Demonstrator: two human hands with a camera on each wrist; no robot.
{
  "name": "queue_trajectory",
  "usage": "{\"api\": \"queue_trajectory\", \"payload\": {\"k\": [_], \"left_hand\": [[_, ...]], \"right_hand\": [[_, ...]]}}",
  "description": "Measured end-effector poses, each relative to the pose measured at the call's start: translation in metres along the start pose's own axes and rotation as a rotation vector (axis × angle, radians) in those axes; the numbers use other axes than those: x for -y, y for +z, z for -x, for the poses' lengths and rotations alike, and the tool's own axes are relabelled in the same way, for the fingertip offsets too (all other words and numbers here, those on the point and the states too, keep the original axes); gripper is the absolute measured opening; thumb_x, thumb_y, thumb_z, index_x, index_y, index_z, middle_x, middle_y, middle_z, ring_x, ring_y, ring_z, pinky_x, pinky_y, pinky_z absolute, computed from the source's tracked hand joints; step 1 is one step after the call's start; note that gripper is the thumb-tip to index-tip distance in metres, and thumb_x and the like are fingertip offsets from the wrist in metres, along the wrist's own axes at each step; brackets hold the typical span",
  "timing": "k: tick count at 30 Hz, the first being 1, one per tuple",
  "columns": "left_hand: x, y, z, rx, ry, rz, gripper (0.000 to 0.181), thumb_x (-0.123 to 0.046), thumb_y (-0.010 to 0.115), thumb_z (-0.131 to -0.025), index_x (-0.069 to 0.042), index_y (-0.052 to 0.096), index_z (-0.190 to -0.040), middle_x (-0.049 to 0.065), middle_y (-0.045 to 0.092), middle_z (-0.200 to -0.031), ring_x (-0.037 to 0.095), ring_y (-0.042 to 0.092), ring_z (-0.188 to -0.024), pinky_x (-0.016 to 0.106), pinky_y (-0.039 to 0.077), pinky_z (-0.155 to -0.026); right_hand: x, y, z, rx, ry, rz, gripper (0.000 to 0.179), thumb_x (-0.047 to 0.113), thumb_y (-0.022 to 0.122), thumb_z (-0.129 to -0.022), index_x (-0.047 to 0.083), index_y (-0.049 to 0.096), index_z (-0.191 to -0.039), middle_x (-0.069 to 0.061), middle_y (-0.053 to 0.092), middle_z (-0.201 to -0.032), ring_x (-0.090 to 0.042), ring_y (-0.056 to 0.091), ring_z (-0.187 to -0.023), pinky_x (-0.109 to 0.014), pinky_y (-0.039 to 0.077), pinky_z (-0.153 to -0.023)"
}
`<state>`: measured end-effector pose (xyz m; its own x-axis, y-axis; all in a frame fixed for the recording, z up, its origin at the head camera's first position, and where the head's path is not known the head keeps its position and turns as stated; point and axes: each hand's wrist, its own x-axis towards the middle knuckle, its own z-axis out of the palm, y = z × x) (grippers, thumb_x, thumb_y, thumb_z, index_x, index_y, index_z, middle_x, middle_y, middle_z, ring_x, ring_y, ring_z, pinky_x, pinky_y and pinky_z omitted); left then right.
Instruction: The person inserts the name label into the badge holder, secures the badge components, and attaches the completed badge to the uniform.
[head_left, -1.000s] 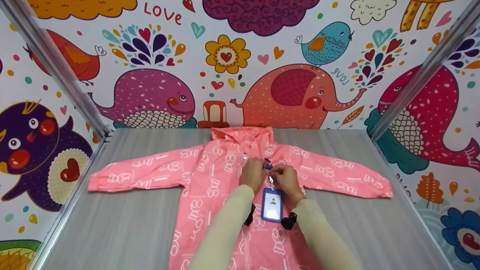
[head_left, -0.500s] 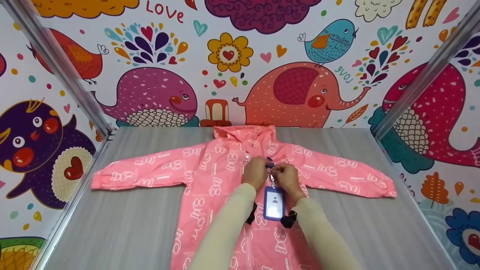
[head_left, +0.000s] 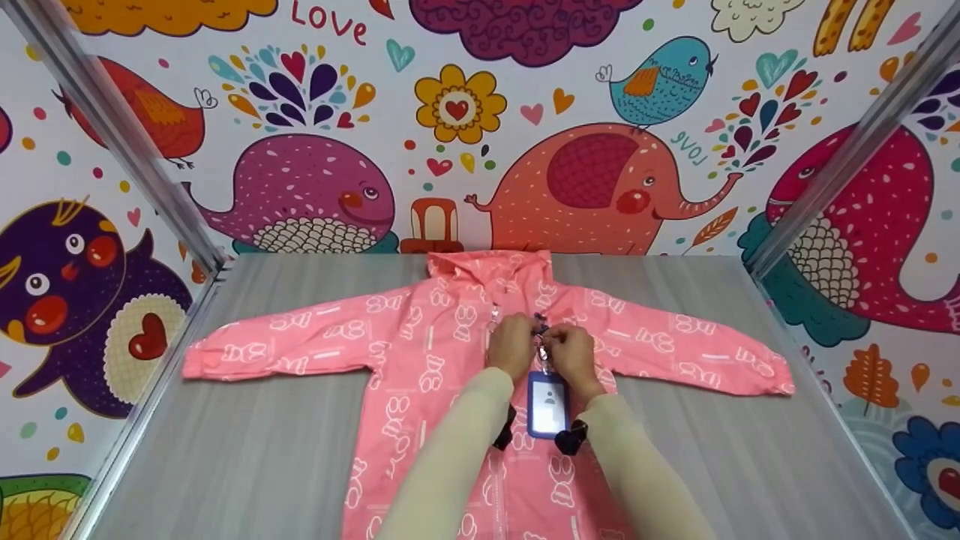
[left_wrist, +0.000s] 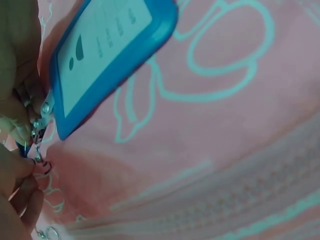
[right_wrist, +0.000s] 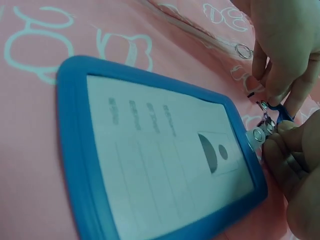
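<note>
A blue-framed badge holder point(head_left: 547, 405) with a white card lies on the chest of a pink jacket point(head_left: 435, 375). A metal clip point(right_wrist: 266, 122) joins its top to a dark blue lanyard strap point(right_wrist: 283, 112). My left hand point(head_left: 514, 346) pinches the strap between thumb and fingers just above the clip. Close beside it, my right hand point(head_left: 571, 351) pinches the clip where it meets the strap. Both hands' fingertips point(right_wrist: 274, 95) nearly meet there, partly hiding the join. In the left wrist view the badge holder point(left_wrist: 107, 55) lies beyond the fingers, card side up.
The jacket lies spread face up, its sleeves point(head_left: 277, 341) out to both sides and its hood point(head_left: 487, 270) at the back. A zipper pull ring point(right_wrist: 244, 50) lies near the left hand. Metal posts point(head_left: 127, 142) frame the grey table point(head_left: 232, 450) before a cartoon-printed wall point(head_left: 465, 45).
Both hands stay at the clip and strap with small finger shifts. The badge holder has shifted slightly. The head view has moved a little.
</note>
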<state>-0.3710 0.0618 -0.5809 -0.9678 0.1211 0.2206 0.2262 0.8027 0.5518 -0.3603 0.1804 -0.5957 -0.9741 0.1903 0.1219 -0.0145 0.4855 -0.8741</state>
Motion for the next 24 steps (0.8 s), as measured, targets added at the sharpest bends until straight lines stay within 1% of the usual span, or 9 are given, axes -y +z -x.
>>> {"api": "queue_trajectory", "payload": {"k": [2,4,9,13,15,21,22,24], "left_hand": [[-0.001,0.0003,-0.0001,-0.003,-0.001,-0.006,0.024,0.003,0.066,-0.08,-0.017,0.079,-0.084,0.005,0.076,-0.088,0.026,0.072,-0.082,0.04,0.058,-0.075],[-0.0012,0.0009,-0.0001,-0.011,0.001,-0.009,0.023,0.003,0.066,-0.08,-0.016,0.079,-0.082,0.005,0.076,-0.087,0.026,0.072,-0.082,0.04,0.058,-0.074],[-0.0009,0.002,-0.0005,-0.03,0.019,0.0,0.022,0.003,0.065,-0.079,-0.014,0.079,-0.08,0.007,0.076,-0.085,0.027,0.072,-0.081,0.041,0.057,-0.074],[-0.0012,0.0013,0.0001,-0.031,0.025,0.01,0.021,0.004,0.066,-0.078,-0.013,0.079,-0.08,0.007,0.076,-0.085,0.027,0.072,-0.08,0.041,0.057,-0.073],[-0.0017,0.0008,0.0006,-0.034,0.024,0.012,0.021,0.004,0.066,-0.079,-0.013,0.079,-0.08,0.007,0.076,-0.084,0.027,0.072,-0.079,0.04,0.057,-0.073],[-0.0028,-0.0015,0.0026,-0.053,0.051,0.009,0.023,0.005,0.061,-0.08,-0.011,0.077,-0.073,0.009,0.075,-0.077,0.029,0.072,-0.075,0.042,0.056,-0.07],[-0.0029,-0.0019,0.0028,-0.049,0.053,0.005,0.024,0.005,0.061,-0.08,-0.011,0.077,-0.073,0.009,0.075,-0.077,0.028,0.072,-0.075,0.042,0.056,-0.07],[-0.0026,-0.0024,0.0028,-0.042,0.05,0.002,0.024,0.005,0.061,-0.08,-0.012,0.077,-0.073,0.008,0.075,-0.077,0.028,0.072,-0.076,0.041,0.056,-0.07]], "right_hand": [[0.0001,0.0008,0.0004,-0.004,0.018,-0.018,0.013,-0.009,0.062,-0.081,-0.004,0.073,-0.079,-0.015,0.068,-0.073,-0.007,0.05,-0.051,-0.02,0.042,-0.045],[0.0004,0.0014,0.0003,-0.009,0.021,-0.022,0.013,-0.009,0.062,-0.08,-0.004,0.074,-0.079,-0.015,0.069,-0.075,-0.007,0.051,-0.054,-0.019,0.042,-0.047],[0.0013,0.0036,0.0002,-0.02,-0.003,-0.003,0.012,-0.009,0.063,-0.078,-0.004,0.074,-0.078,-0.017,0.071,-0.081,-0.008,0.053,-0.064,-0.019,0.044,-0.055],[0.0009,0.0051,0.0001,-0.027,-0.011,0.011,0.011,-0.008,0.065,-0.078,-0.004,0.074,-0.077,-0.016,0.071,-0.079,-0.008,0.053,-0.064,-0.019,0.044,-0.055],[0.0005,0.0056,-0.0003,-0.036,-0.024,0.027,0.011,-0.008,0.064,-0.078,-0.002,0.074,-0.076,-0.015,0.07,-0.076,-0.008,0.052,-0.063,-0.019,0.043,-0.055],[0.0001,0.0066,-0.0012,-0.049,-0.119,0.074,0.015,-0.009,0.061,-0.076,-0.002,0.073,-0.071,-0.014,0.069,-0.071,-0.009,0.051,-0.061,-0.021,0.042,-0.056],[0.0006,0.0063,-0.001,-0.047,-0.128,0.074,0.014,-0.01,0.061,-0.076,-0.003,0.073,-0.071,-0.015,0.07,-0.071,-0.01,0.051,-0.062,-0.021,0.042,-0.057],[0.0023,0.0053,-0.0008,-0.039,-0.116,0.062,0.013,-0.009,0.063,-0.076,-0.002,0.074,-0.074,-0.016,0.071,-0.073,-0.009,0.053,-0.063,-0.02,0.043,-0.059]]}}
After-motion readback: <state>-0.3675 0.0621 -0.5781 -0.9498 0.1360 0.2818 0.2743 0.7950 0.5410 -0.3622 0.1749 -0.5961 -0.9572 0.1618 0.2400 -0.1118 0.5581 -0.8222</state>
